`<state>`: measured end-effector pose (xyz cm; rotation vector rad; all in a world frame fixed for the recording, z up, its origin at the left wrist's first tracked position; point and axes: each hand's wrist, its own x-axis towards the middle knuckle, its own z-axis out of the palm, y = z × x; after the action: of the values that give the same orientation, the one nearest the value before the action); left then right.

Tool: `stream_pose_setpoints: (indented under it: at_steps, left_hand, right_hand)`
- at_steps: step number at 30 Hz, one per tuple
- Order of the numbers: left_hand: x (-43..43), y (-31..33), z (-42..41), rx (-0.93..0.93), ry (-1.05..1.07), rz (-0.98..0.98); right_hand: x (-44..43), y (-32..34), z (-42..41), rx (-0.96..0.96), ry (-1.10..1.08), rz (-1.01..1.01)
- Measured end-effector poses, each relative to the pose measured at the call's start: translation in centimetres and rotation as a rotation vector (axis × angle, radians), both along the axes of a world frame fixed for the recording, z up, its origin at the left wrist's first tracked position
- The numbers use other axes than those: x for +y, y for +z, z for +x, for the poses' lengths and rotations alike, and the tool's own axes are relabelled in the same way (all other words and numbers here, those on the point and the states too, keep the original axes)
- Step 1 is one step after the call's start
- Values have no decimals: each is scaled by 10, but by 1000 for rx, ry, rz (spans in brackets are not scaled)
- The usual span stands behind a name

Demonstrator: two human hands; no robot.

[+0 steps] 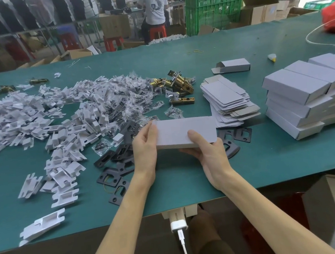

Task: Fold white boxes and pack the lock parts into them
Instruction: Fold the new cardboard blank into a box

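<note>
Now both hands close on one white box (pixel 183 132) above the green table (pixel 189 186).

Left hand (pixel 145 147) pinches its left end, right hand (pixel 208 153) cups underneath, thumb on top; black plates (pixel 113 174) lie below, flat blanks (pixel 227 97) and brass latches (pixel 180 84) beyond.
</note>
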<state>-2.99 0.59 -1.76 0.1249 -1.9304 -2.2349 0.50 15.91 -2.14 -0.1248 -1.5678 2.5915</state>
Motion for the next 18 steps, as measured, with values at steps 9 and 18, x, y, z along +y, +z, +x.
stream_pose_setpoints:
  at_steps: [9,18]
  left_hand:
    - [-2,0,-2,37,7,-69]
    - [-3,-1,-2,-27,18,8]
  right_hand:
    - [-1,2,1,7,6,-5]
    - [-1,4,2,16,18,-36]
